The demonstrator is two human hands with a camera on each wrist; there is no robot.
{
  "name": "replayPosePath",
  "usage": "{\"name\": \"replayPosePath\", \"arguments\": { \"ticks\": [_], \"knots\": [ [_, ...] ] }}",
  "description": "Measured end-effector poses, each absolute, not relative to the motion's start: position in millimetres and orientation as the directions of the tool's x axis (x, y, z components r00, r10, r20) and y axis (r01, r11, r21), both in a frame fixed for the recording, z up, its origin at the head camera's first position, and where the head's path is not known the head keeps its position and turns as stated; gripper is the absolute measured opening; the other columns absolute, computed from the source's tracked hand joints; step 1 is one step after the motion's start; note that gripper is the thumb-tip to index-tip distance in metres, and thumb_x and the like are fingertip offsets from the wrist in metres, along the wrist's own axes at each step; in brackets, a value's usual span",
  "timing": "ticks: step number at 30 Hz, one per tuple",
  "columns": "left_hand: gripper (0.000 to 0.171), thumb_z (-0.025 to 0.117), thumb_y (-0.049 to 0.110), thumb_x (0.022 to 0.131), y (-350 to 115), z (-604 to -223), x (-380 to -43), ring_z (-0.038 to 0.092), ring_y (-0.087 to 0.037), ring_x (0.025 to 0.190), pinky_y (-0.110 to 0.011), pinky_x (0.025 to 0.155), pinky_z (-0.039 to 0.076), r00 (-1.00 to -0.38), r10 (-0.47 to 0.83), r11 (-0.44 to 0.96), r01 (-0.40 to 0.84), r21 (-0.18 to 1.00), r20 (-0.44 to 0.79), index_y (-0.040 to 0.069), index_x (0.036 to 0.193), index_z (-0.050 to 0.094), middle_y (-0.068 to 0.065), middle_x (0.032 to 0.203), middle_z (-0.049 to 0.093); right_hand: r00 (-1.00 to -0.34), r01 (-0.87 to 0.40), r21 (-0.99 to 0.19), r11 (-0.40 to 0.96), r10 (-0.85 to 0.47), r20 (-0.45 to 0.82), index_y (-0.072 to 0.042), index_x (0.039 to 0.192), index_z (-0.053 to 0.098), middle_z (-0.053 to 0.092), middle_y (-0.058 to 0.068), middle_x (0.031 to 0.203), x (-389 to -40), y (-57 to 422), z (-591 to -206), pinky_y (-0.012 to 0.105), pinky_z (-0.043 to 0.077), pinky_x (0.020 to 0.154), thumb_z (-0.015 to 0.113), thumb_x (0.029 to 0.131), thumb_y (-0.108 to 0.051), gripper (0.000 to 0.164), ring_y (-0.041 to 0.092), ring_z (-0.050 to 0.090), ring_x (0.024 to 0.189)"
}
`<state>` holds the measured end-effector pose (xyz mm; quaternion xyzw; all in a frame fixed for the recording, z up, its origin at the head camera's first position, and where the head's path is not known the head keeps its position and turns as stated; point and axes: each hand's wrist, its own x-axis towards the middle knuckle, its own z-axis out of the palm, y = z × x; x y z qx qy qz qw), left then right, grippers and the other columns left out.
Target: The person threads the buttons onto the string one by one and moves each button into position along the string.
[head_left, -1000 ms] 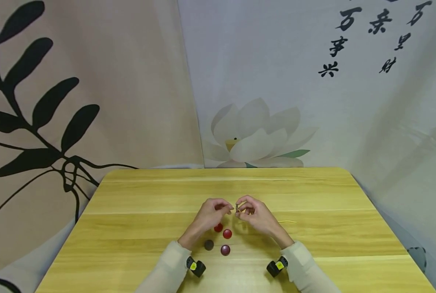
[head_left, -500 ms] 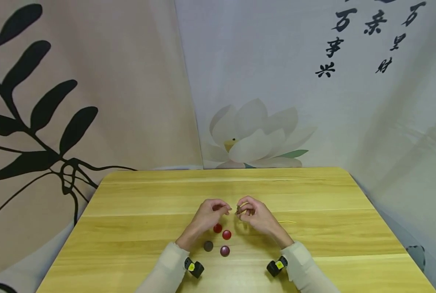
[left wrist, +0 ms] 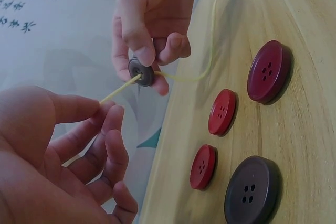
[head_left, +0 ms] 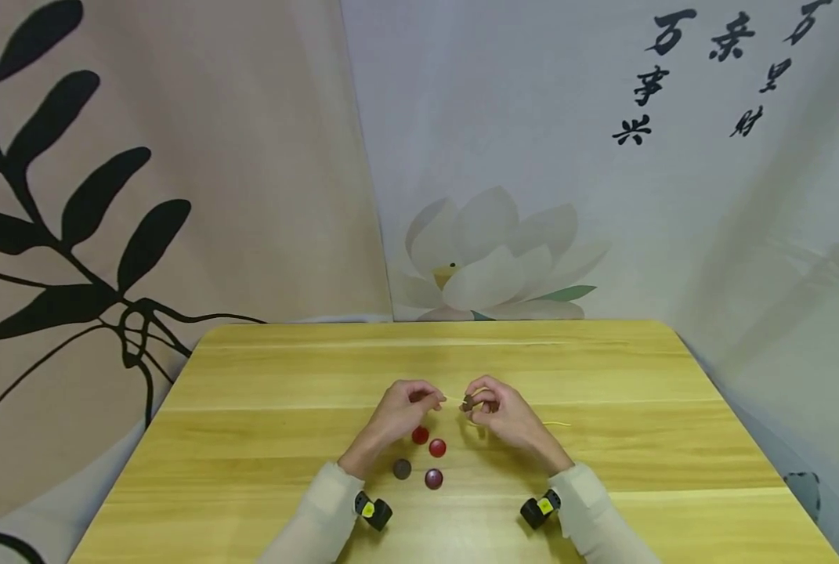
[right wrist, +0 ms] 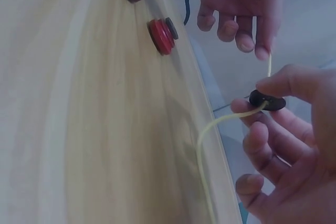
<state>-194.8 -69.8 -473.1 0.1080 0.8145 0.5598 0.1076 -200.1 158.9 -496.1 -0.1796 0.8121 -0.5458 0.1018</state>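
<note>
Hanging fabric (head_left: 271,172) printed with dark leaves (head_left: 105,192) and a pale lotus (head_left: 493,251) backs a wood-grained worktop (head_left: 285,372), its far corners rounded, as a person in light sleeves (head_left: 316,513) and black wrist cameras (head_left: 373,511) works with both forearms reaching in toward the far edge. The left hand (head_left: 403,411) pinches a yellow cord (left wrist: 119,89) between thumb and forefinger, other fingers loosely bent; facing it, the right hand (head_left: 507,415) grips a small dark button (left wrist: 136,70) between thumb and fingers, the cord running through the button and straight between the hands, its tail trailing toward the right edge. Nearer the person, about midway between the left and right edges, two red buttons (head_left: 437,447), a maroon button (head_left: 433,479) and a brown button (head_left: 401,468) lie flat, apart from one another
</note>
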Motion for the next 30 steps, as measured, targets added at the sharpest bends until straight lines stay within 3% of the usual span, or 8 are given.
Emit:
{"name": "replayPosePath", "arguments": {
  "ticks": [7,14,30],
  "knots": [
    [0.019,0.057,0.013,0.099,-72,-471,-197,0.062,-0.034,0.091,-0.028,0.066,0.044,-0.954,0.294,0.348,0.047,0.936,-0.062,0.003,0.103,0.072,-0.015,0.095,0.071,-0.92,-0.163,-0.929,0.334,-0.391,0.021,-0.006,0.11,0.058,0.072,0.017,0.102,-202,163,-499,0.022,0.042,0.06,0.065,0.087,0.0,0.026,0.016,0.058,0.075],
    [0.018,0.056,0.013,0.099,-71,-471,-197,0.063,-0.033,0.094,-0.031,0.075,0.046,-0.956,0.285,0.359,0.045,0.932,-0.063,0.006,0.102,0.073,-0.011,0.093,0.071,-0.929,-0.151,-0.927,0.344,-0.371,0.014,-0.004,0.11,0.058,0.07,0.018,0.101,-202,168,-503,0.021,0.04,0.056,0.068,0.086,0.0,0.026,0.014,0.054,0.071],
    [0.019,0.056,0.015,0.1,-74,-474,-198,0.063,-0.03,0.095,-0.033,0.078,0.047,-0.96,0.274,0.377,0.047,0.925,-0.063,0.005,0.102,0.073,-0.007,0.092,0.07,-0.936,-0.155,-0.907,0.392,-0.351,0.009,-0.007,0.109,0.062,0.07,0.008,0.1,-203,177,-506,0.024,0.047,0.062,0.071,0.086,-0.004,0.025,0.019,0.058,0.076]
  ]
}}
